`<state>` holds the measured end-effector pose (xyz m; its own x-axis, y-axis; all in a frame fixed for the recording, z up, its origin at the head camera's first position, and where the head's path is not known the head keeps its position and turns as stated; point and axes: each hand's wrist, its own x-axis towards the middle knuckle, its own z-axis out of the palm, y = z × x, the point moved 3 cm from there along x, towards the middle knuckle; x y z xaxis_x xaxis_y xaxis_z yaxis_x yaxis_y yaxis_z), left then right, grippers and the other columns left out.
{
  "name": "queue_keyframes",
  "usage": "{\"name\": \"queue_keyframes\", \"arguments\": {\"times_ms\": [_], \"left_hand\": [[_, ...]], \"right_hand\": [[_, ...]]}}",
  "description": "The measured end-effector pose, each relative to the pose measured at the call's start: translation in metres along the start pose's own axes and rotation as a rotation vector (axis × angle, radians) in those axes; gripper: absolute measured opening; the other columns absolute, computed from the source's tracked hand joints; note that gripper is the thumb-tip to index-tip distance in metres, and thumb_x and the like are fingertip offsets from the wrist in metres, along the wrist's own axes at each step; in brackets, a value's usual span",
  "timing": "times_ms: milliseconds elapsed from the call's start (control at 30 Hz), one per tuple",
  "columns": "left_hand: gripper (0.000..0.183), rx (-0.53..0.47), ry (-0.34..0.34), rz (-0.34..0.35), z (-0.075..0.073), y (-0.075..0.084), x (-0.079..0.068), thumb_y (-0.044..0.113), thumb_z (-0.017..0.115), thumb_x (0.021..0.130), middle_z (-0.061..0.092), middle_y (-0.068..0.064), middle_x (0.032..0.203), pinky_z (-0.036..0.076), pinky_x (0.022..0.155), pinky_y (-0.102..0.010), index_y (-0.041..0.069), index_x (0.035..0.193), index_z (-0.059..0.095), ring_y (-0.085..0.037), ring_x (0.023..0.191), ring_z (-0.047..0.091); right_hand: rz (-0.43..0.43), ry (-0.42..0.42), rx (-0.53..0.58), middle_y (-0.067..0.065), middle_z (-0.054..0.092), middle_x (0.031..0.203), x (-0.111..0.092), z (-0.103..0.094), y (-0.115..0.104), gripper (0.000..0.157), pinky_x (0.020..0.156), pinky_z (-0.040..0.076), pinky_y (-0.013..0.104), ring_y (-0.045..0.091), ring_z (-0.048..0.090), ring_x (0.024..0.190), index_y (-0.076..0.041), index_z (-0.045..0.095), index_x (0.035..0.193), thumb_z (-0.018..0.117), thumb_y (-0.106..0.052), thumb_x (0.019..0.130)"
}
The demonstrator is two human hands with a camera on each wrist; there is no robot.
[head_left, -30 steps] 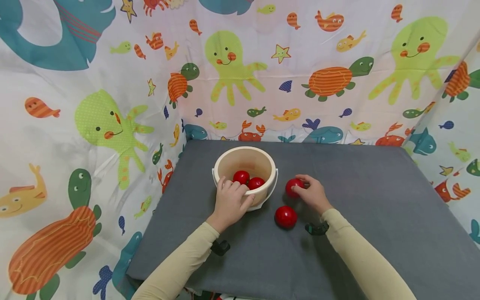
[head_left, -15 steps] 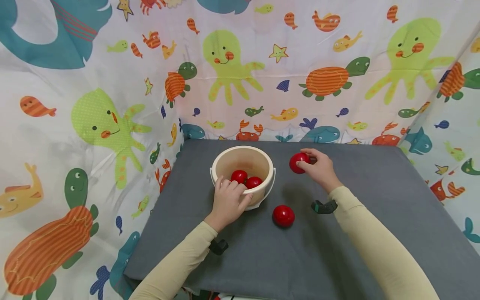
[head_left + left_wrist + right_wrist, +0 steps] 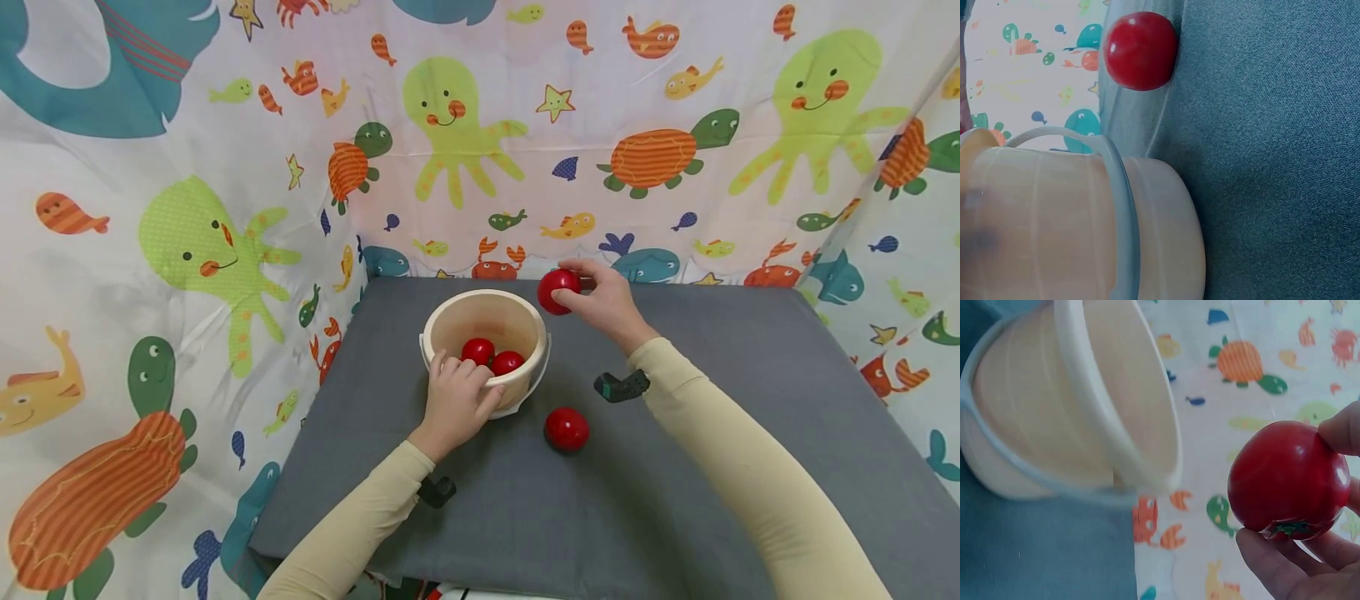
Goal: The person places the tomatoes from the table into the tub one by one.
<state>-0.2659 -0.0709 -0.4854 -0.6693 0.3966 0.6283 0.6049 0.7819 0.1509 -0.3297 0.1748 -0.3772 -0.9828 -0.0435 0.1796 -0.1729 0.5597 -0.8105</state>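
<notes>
A cream bucket point(image 3: 531, 376) stands on the grey cloth, its white handle hanging down at the side. My left hand point(image 3: 459, 402) grips its near rim, fingers over the edge and thumb outside. Two red tomatoes, one at the left point(image 3: 477, 351) and one at the right point(image 3: 507, 362), lie inside; the bucket's bottom is partly hidden. My right hand point(image 3: 606, 302) holds another tomato point(image 3: 558, 291) between thumb and fingers, above and right of the bucket. In the right wrist view this tomato point(image 3: 1288, 475) shows its green calyx. One more tomato point(image 3: 567, 429) lies on the cloth, right of the bucket.
A grey cloth point(image 3: 712, 400) covers the table. Behind it and along both sides hangs a white curtain point(image 3: 510, 183) printed with sea animals. The table's front edge runs near the bottom of the head view.
My right hand has lifted a tomato off the cloth, moved it up and away, then left toward the bucket. The left hand has kept its place on the rim.
</notes>
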Motion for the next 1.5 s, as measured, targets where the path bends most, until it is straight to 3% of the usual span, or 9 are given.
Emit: {"name": "queue_keyframes", "arguments": {"times_ms": [333,600,800,1500], "left_hand": [[0.022,0.000,-0.004,0.003,0.001,-0.001,0.000,0.037,0.066,0.092,0.070,-0.006,0.084,0.040,0.108,-0.065,0.015,0.090,0.070,-0.026,0.087,0.060],[0.025,-0.004,-0.035,-0.001,0.000,0.001,0.002,0.038,0.066,0.093,0.072,-0.007,0.088,0.039,0.110,-0.064,0.013,0.093,0.070,-0.027,0.089,0.061],[0.025,0.005,-0.026,0.005,0.000,0.001,0.002,0.038,0.067,0.093,0.072,-0.006,0.087,0.040,0.109,-0.064,0.014,0.092,0.072,-0.026,0.088,0.061],[0.026,-0.005,-0.024,-0.016,-0.003,0.001,0.000,0.038,0.065,0.093,0.071,-0.007,0.085,0.039,0.110,-0.063,0.013,0.090,0.071,-0.027,0.089,0.062]], "right_hand": [[-0.123,-0.112,0.001,0.015,0.064,0.133,-0.002,0.051,-0.019,0.056,0.092,0.060,0.048,0.033,0.061,0.117,-0.011,0.059,0.137,0.077,-0.020,0.085],[-0.114,-0.186,-0.037,0.011,0.063,0.136,-0.008,0.080,-0.020,0.058,0.092,0.060,0.046,0.031,0.060,0.118,-0.012,0.059,0.138,0.077,-0.023,0.084],[-0.081,-0.204,-0.029,0.008,0.063,0.135,-0.013,0.089,-0.017,0.058,0.090,0.061,0.045,0.029,0.060,0.118,-0.014,0.059,0.137,0.078,-0.023,0.083],[-0.116,-0.242,-0.068,0.010,0.066,0.132,-0.017,0.102,-0.012,0.056,0.087,0.062,0.045,0.032,0.061,0.116,-0.012,0.062,0.135,0.076,-0.020,0.082]]}}
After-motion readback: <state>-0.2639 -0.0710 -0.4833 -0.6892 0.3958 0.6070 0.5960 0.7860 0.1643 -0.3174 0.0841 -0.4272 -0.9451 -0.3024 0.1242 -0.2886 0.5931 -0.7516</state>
